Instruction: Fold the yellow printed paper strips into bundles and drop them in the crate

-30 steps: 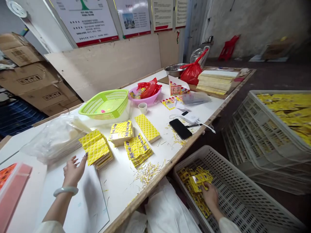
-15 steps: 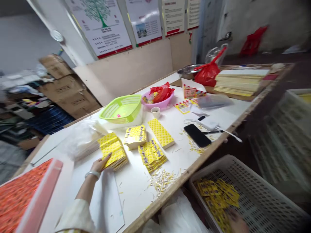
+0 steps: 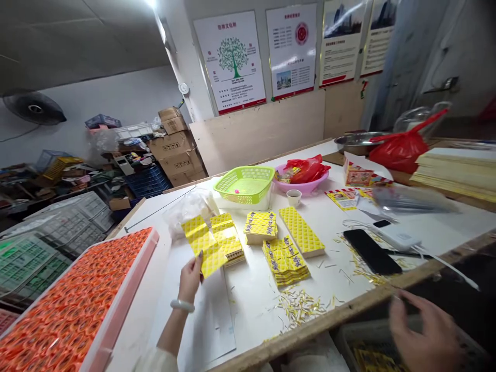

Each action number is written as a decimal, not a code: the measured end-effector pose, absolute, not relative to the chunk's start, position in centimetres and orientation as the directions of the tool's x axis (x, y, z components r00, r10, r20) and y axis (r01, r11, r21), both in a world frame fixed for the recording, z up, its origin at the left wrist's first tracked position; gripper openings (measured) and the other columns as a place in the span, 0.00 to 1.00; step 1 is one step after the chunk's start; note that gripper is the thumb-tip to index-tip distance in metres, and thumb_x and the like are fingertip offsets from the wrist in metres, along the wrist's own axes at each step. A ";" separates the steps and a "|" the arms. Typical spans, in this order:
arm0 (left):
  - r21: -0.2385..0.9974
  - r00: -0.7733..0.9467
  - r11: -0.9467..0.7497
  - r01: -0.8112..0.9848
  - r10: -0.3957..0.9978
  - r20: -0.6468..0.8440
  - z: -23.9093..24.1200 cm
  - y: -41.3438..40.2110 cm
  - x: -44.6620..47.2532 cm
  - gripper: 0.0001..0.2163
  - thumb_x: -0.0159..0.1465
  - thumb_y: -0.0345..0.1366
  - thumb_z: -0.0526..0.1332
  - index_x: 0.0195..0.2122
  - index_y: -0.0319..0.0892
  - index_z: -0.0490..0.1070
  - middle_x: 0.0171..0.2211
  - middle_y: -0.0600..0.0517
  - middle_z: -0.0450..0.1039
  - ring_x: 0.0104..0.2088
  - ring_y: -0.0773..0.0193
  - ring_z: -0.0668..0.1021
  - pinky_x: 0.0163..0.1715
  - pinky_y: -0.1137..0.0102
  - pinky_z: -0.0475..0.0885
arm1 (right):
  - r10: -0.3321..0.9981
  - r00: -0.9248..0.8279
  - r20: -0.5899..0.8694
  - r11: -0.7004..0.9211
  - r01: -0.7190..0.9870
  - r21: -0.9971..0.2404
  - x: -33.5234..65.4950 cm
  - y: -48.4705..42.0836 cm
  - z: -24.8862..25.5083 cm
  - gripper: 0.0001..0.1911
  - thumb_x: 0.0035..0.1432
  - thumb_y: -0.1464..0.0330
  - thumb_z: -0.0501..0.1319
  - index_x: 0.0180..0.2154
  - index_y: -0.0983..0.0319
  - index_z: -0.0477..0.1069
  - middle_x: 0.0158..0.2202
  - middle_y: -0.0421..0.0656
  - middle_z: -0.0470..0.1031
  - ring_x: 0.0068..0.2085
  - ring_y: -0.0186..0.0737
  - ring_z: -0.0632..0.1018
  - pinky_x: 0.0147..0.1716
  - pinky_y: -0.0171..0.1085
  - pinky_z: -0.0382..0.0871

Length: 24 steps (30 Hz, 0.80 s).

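Between the fingers of my left hand [image 3: 190, 276] is a yellow patterned card sheet [image 3: 203, 245], lifted and tilted above the table. A stack of similar yellow cards [image 3: 228, 237] lies just behind it. Farther right sit a pile of yellow cards with blue print [image 3: 261, 225], a fanned pile of the same kind [image 3: 285, 261] and a long yellow patterned block [image 3: 301, 231]. My right hand [image 3: 424, 330], somewhat blurred, hangs beyond the table edge with thumb and fingers apart and nothing visible in it. Below it, a plastic crate [image 3: 351, 341] holds yellow printed pieces.
Paper scraps [image 3: 302, 307] litter the front edge. A phone [image 3: 372, 251], a white power bank [image 3: 395, 235] with cable and a paper cup [image 3: 293, 197] stand rightward. Green [image 3: 245, 194] and pink [image 3: 306, 187] baskets are behind. An orange-filled tray [image 3: 153, 240] borders the left.
My left hand has raised one card sheet off the stack. My right hand has come up out of the crate. The view has swung left and upward.
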<state>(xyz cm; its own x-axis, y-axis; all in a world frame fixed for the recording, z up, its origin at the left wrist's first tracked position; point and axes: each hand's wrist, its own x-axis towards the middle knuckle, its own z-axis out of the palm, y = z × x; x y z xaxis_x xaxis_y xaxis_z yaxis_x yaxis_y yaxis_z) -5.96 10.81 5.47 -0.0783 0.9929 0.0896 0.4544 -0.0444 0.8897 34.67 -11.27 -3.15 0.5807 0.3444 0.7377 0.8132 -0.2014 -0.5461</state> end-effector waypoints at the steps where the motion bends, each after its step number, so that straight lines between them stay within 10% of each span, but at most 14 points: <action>1: 0.907 -0.037 -0.034 0.419 0.998 0.055 4.7 8.8 -5.6 0.27 0.55 0.64 0.50 0.23 0.42 0.63 0.15 0.58 0.59 0.15 0.69 0.65 0.14 0.74 0.59 | 0.419 0.471 0.776 -0.136 0.878 -0.460 33.3 -8.9 -1.8 0.18 0.59 0.58 0.54 0.44 0.63 0.71 0.39 0.55 0.75 0.45 0.51 0.74 0.49 0.49 0.65; 5: 0.943 0.102 0.132 0.306 0.980 -0.170 1.2 1.9 -4.0 0.27 0.55 0.64 0.49 0.25 0.42 0.64 0.15 0.57 0.60 0.13 0.69 0.63 0.13 0.73 0.58 | 0.634 0.381 0.673 -0.233 0.924 -0.304 26.8 -0.5 1.1 0.37 0.58 0.49 0.47 0.52 0.75 0.65 0.55 0.63 0.66 0.61 0.62 0.58 0.57 0.58 0.52; 8: 0.866 0.075 -0.020 0.499 0.997 -0.020 0.0 -0.8 -4.4 0.25 0.58 0.58 0.52 0.35 0.39 0.70 0.23 0.51 0.68 0.24 0.59 0.73 0.26 0.65 0.69 | 0.729 0.411 0.547 -0.330 0.912 -0.245 23.8 3.0 0.5 0.44 0.55 0.47 0.50 0.50 0.85 0.64 0.58 0.71 0.58 0.63 0.69 0.49 0.58 0.62 0.41; 12: 0.733 -0.008 -0.158 0.661 0.976 0.218 0.5 -2.2 -6.6 0.26 0.60 0.49 0.55 0.57 0.42 0.61 0.44 0.42 0.70 0.44 0.51 0.73 0.47 0.55 0.67 | 0.743 0.322 0.587 -0.262 0.947 -0.188 23.1 3.9 -0.7 0.33 0.56 0.57 0.53 0.49 0.82 0.67 0.57 0.69 0.60 0.64 0.68 0.47 0.57 0.64 0.39; 16: 0.766 0.031 -0.217 0.604 0.968 0.250 1.4 -2.9 -6.8 0.19 0.63 0.44 0.54 0.54 0.45 0.65 0.52 0.42 0.65 0.55 0.51 0.67 0.53 0.54 0.64 | 0.694 0.193 0.693 -0.094 0.979 -0.179 23.8 3.9 -0.5 0.17 0.60 0.66 0.50 0.40 0.66 0.74 0.53 0.53 0.71 0.62 0.57 0.57 0.59 0.60 0.45; 24: 0.847 0.088 -0.281 0.452 0.959 0.271 2.2 -3.2 -3.8 0.16 0.64 0.40 0.54 0.52 0.45 0.67 0.52 0.43 0.66 0.55 0.53 0.67 0.54 0.57 0.65 | 0.633 0.235 0.738 -0.075 0.967 -0.244 26.3 4.1 -0.3 0.19 0.61 0.65 0.46 0.38 0.64 0.74 0.44 0.49 0.78 0.57 0.50 0.67 0.60 0.56 0.47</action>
<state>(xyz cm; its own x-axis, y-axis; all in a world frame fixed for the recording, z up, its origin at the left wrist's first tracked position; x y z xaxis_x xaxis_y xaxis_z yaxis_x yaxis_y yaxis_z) -3.80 -3.16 2.20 0.0879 0.9586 0.2709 0.4519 -0.2807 0.8468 26.28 4.11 -0.35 0.2348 0.6331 0.7376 0.9670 -0.0748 -0.2436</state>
